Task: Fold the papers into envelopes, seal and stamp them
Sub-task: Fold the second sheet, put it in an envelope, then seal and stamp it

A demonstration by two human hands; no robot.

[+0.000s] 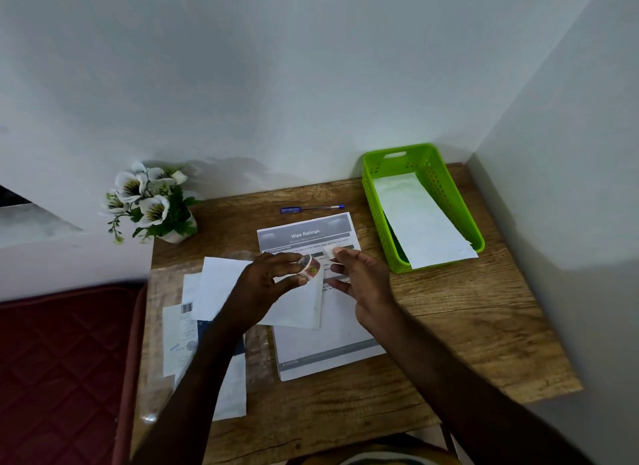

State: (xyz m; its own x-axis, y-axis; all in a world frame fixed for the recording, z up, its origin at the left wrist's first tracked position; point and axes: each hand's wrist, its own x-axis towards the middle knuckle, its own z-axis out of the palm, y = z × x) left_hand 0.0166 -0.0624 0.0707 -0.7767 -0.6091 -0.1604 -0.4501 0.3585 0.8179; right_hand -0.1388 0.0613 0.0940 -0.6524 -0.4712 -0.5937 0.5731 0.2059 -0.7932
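Head view: stamping step, sticker being peeled from roll.
Left hand (273,279) pinches stamp roll (308,266); right hand (359,278) fingers closed on the pulled strip end, above envelope (294,309) on table (466,326). Next, probably: tear one stamp, press onto envelope corner.

Above the wooden bench (449,326), the left hand (268,279) pinched a small roll of stamps (310,266) while the right hand (359,278) held a white strip (332,252) pulled from it. Beneath them lay a white envelope (297,309) on a printed sheet (306,233). A green basket (377,201) at the right held another envelope (422,222).
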